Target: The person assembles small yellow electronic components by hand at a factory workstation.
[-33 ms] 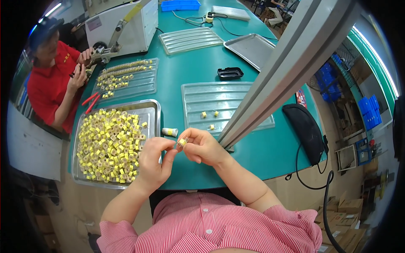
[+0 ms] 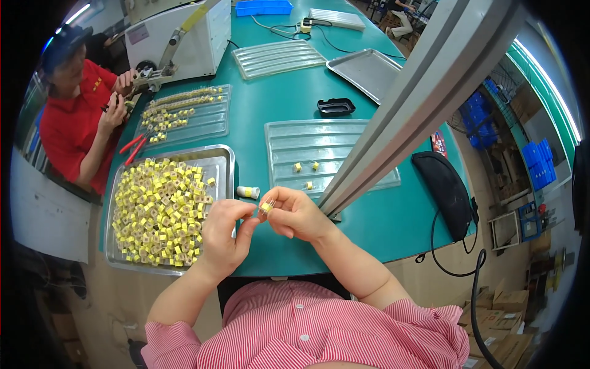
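Between the thumb and fingers of my right hand [image 2: 298,215] is a small yellow-wrapped coil [image 2: 266,208] with thin metal pins. My left hand [image 2: 224,237] is closed in a pinch right beside it, fingertips at the coil's left side; whatever they grip is too small to make out. Just beyond my hands lies a white roll with a yellow band [image 2: 247,192]. To the left, a metal tray [image 2: 219,165] holds a large heap of similar yellow coils [image 2: 160,212]. Several more sit on a ribbed clear plastic tray [image 2: 307,138] ahead of me.
A grey metal post [image 2: 393,111] rises at the right of the green table [image 2: 258,98]. Behind it lies a black case [image 2: 441,190] with a cable. Red-handled pliers [image 2: 134,147] lie beyond the coil tray. A co-worker in red [image 2: 77,123] works at a white machine [image 2: 184,43], far left.
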A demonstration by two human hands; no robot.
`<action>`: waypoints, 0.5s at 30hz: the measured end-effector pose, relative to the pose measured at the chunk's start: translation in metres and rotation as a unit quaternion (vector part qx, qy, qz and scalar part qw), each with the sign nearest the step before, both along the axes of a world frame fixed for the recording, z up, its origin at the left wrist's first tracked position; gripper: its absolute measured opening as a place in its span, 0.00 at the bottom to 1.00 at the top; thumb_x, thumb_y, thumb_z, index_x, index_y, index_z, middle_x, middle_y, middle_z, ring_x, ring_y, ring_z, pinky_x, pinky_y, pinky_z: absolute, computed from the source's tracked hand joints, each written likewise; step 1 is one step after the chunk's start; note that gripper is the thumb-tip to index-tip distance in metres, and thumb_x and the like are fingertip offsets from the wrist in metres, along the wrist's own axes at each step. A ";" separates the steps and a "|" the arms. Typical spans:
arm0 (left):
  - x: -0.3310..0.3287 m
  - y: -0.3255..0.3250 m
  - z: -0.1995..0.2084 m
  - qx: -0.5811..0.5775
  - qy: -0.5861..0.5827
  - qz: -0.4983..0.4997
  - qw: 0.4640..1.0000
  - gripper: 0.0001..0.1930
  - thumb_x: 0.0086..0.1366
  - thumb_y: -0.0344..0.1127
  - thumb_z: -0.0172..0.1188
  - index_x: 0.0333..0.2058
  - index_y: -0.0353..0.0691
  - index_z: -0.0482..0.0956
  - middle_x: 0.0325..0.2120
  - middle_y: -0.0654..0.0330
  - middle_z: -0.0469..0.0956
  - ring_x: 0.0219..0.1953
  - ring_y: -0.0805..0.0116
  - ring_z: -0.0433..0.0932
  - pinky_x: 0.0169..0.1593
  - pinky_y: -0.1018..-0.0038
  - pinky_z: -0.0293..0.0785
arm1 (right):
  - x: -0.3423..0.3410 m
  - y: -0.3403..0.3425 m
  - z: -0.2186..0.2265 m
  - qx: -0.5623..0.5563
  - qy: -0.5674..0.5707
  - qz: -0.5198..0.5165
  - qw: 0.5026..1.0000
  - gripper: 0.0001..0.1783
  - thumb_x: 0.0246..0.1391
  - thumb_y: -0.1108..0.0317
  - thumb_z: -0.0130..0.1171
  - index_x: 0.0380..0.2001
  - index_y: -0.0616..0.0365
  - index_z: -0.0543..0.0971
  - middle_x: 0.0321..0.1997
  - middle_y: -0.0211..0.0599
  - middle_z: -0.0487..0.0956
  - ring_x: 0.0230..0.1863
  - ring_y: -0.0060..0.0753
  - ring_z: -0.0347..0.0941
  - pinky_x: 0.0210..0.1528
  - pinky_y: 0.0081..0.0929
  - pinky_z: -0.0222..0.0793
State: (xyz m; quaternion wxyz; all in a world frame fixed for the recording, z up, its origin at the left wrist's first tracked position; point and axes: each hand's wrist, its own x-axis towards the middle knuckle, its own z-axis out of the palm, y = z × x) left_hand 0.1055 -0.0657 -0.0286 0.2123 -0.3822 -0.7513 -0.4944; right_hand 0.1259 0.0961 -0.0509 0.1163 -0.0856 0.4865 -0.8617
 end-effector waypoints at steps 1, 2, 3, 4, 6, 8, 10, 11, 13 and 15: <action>-0.001 -0.001 0.000 -0.008 0.010 -0.005 1.000 0.10 0.45 0.23 0.59 0.29 0.38 0.71 0.21 0.59 0.71 0.24 0.63 0.70 0.28 0.75 0.65 | 0.000 0.000 -0.001 0.001 0.012 0.012 1.000 0.06 0.47 0.72 0.52 0.31 0.60 0.70 0.23 0.30 0.73 0.12 0.11 0.60 0.13 0.08 0.52; -0.002 -0.001 0.001 -0.016 0.020 -0.009 1.000 0.10 0.45 0.23 0.59 0.29 0.38 0.71 0.21 0.60 0.71 0.24 0.64 0.70 0.28 0.74 0.64 | 0.000 0.001 -0.001 0.001 0.012 0.013 1.000 0.06 0.47 0.72 0.52 0.31 0.60 0.70 0.23 0.30 0.73 0.12 0.11 0.60 0.13 0.08 0.52; -0.002 -0.001 0.000 -0.015 0.021 -0.008 1.000 0.10 0.45 0.23 0.59 0.29 0.38 0.71 0.21 0.60 0.71 0.24 0.64 0.70 0.28 0.74 0.64 | 0.000 0.001 -0.002 0.003 0.012 0.017 1.000 0.06 0.47 0.72 0.51 0.31 0.60 0.70 0.23 0.31 0.73 0.12 0.11 0.60 0.13 0.07 0.53; -0.003 -0.001 0.000 -0.021 0.033 -0.013 0.999 0.10 0.46 0.23 0.59 0.29 0.39 0.72 0.21 0.61 0.71 0.24 0.64 0.70 0.28 0.74 0.64 | 0.000 0.001 -0.002 0.005 0.012 0.020 1.000 0.06 0.47 0.72 0.51 0.31 0.60 0.70 0.23 0.31 0.73 0.12 0.11 0.60 0.13 0.07 0.53; -0.004 -0.002 -0.001 -0.025 0.045 -0.017 0.999 0.10 0.46 0.23 0.59 0.29 0.39 0.72 0.21 0.61 0.71 0.24 0.65 0.70 0.28 0.74 0.64 | 0.000 0.001 -0.002 0.000 0.019 0.028 0.999 0.06 0.47 0.72 0.51 0.31 0.60 0.70 0.23 0.31 0.73 0.12 0.11 0.60 0.13 0.07 0.53; -0.004 -0.003 -0.002 -0.029 0.045 -0.025 0.998 0.08 0.46 0.23 0.58 0.28 0.38 0.72 0.22 0.61 0.72 0.24 0.65 0.70 0.28 0.74 0.64 | 0.000 0.001 -0.002 -0.004 0.025 0.035 0.999 0.06 0.47 0.72 0.51 0.31 0.60 0.70 0.23 0.31 0.73 0.12 0.11 0.60 0.13 0.07 0.53; -0.004 -0.004 -0.002 -0.017 0.030 -0.035 0.999 0.08 0.46 0.23 0.58 0.28 0.39 0.72 0.22 0.61 0.72 0.24 0.65 0.70 0.29 0.75 0.64 | 0.000 0.003 -0.003 0.002 0.022 0.058 0.998 0.07 0.46 0.76 0.49 0.32 0.63 0.69 0.27 0.38 0.74 0.10 0.14 0.59 0.13 0.11 0.54; -0.004 -0.004 -0.002 -0.006 0.016 -0.045 0.999 0.07 0.47 0.23 0.57 0.27 0.39 0.72 0.22 0.60 0.72 0.24 0.65 0.70 0.29 0.75 0.65 | 0.001 0.004 -0.003 0.002 0.022 0.058 0.998 0.07 0.46 0.76 0.49 0.32 0.63 0.69 0.27 0.38 0.74 0.10 0.14 0.59 0.13 0.11 0.54; -0.004 -0.005 0.001 0.002 -0.030 -0.069 0.997 0.06 0.48 0.24 0.57 0.27 0.38 0.72 0.22 0.61 0.72 0.24 0.67 0.70 0.30 0.76 0.65 | 0.001 0.004 -0.001 0.017 0.041 0.069 0.997 0.08 0.45 0.77 0.50 0.32 0.62 0.69 0.27 0.38 0.74 0.11 0.15 0.61 0.13 0.11 0.55; -0.004 -0.009 0.003 0.008 -0.075 -0.090 0.993 0.04 0.50 0.24 0.56 0.26 0.36 0.72 0.22 0.61 0.72 0.24 0.69 0.70 0.30 0.77 0.65 | 0.002 0.004 0.002 0.058 0.048 0.068 0.995 0.08 0.45 0.77 0.51 0.32 0.63 0.70 0.26 0.37 0.74 0.11 0.15 0.62 0.13 0.11 0.56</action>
